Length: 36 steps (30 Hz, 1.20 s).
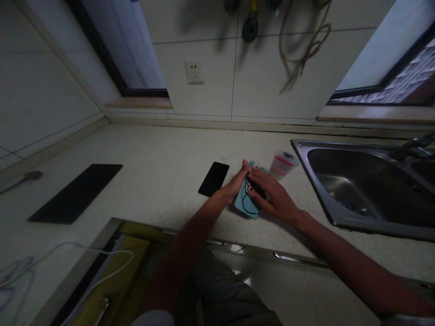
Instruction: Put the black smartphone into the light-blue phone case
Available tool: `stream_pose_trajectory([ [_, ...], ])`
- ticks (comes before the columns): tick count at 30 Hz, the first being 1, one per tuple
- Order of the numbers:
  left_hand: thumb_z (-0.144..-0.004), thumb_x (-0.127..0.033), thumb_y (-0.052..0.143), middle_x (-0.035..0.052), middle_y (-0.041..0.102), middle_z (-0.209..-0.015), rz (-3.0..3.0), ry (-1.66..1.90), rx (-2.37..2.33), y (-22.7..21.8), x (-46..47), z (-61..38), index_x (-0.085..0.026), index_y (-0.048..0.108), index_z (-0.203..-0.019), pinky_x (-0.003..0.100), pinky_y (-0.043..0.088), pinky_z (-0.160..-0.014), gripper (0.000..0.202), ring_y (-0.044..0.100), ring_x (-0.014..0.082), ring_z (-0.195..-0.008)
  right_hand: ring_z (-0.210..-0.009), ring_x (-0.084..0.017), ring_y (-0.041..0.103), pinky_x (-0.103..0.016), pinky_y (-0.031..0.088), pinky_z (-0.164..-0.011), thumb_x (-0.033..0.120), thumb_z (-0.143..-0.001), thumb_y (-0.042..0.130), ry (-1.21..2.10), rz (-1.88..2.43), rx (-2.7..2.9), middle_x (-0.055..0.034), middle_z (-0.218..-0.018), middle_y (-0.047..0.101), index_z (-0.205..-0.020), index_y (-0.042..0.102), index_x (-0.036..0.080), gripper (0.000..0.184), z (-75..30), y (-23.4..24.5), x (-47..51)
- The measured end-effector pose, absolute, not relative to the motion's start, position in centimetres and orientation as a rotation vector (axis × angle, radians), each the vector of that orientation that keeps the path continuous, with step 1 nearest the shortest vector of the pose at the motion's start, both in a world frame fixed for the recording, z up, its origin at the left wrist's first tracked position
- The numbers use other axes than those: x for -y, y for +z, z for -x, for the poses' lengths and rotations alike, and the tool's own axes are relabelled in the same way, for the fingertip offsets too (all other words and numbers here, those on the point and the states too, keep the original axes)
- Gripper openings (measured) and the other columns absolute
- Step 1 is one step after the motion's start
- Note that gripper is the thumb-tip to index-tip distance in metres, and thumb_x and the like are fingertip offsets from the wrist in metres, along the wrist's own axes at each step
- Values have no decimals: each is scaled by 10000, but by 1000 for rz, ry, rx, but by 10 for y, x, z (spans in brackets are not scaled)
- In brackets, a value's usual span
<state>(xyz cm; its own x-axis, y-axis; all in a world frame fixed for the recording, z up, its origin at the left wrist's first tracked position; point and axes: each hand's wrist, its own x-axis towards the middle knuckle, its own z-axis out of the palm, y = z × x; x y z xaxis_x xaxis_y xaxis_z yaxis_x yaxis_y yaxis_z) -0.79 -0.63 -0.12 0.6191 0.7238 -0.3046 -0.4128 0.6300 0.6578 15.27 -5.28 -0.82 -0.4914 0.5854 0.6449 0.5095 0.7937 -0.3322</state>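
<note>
Under both hands point(261, 192), half-hidden phone case point(246, 203)

Both hands rest on a blue phone case point(245, 203) on the counter point(152, 154): left hand point(235, 182) at its edge, right hand point(275, 195) flat on top, a black phone point(214, 178) just beside.

A home kitchen: steel sink point(356, 190), stone counter point(163, 154), tiled wall point(265, 77).

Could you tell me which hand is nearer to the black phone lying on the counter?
Left. The left hand is beside the flat black phone; the right hand lies farther off, toward the sink.
</note>
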Motion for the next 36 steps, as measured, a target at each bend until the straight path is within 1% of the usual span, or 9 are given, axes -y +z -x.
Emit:
stream_pose_trajectory([
  [3,-943,-768,283,70,651,-649,-493,703,-605,1,3,12,-135,709,-934,261,472,-554,763,602,157,-552,-1361,-295,579,-594,506,-1107,281,-982,577,163,695,2218,-139,-1411,649,-1420,567,236,441,-148,-4,58],
  [5,-922,-798,278,66,625,-609,-447,738,-602,3,0,13,-134,712,-916,277,482,-556,794,581,160,-526,-1319,-270,616,-560,545,-1076,250,-981,571,185,615,2253,-120,-1356,689,-1380,598,241,400,-145,-1,61],
  [10,-923,-781,334,103,683,-697,-389,826,-618,8,-2,15,-128,725,-1033,351,564,-681,769,692,244,-716,-1205,-240,688,-520,585,-1026,184,-974,563,156,506,2265,-105,-1229,750,-1277,657,224,320,-142,6,63],
  [13,-945,-742,327,124,708,-740,-328,857,-631,12,-2,19,-109,720,-1080,372,578,-696,758,703,257,-740,-1116,-237,721,-486,605,-983,149,-963,571,93,544,2234,-113,-1144,773,-1223,681,198,286,-145,7,61],
  [16,-986,-670,293,136,724,-772,-245,872,-634,17,-2,23,-85,709,-1113,377,583,-707,730,711,256,-745,-1066,-257,725,-482,619,-935,190,-973,580,11,703,2189,-127,-1106,772,-1190,694,187,245,-148,4,58],
  [21,-1027,-571,297,147,753,-862,-219,824,-576,20,-1,19,-82,701,-1156,351,583,-732,647,724,238,-762,-1183,-329,673,-560,589,-984,347,-1011,545,-53,975,2147,-188,-1288,697,-1329,628,170,374,-153,-7,53],
  [26,-1047,-500,315,136,763,-912,-345,766,-551,12,0,14,-98,698,-1195,316,582,-741,574,728,207,-746,-1429,-361,487,-619,464,-1134,434,-1022,520,7,1057,2122,-187,-1562,488,-1525,454,202,558,-156,-17,48],
  [30,-1037,-544,325,126,757,-851,-485,614,-584,5,0,16,-108,698,-1183,327,586,-671,592,706,197,-646,-1485,-360,411,-627,412,-1173,451,-1024,513,58,1054,2097,-149,-1639,381,-1596,344,247,630,-159,-20,47],
  [36,-993,-664,336,107,739,-783,-637,438,-647,7,12,20,-127,679,-1214,352,590,-616,675,688,205,-598,-1512,-345,367,-635,374,-1196,414,-1013,551,97,1032,2116,-115,-1661,341,-1626,271,289,686,-159,-16,49],
])
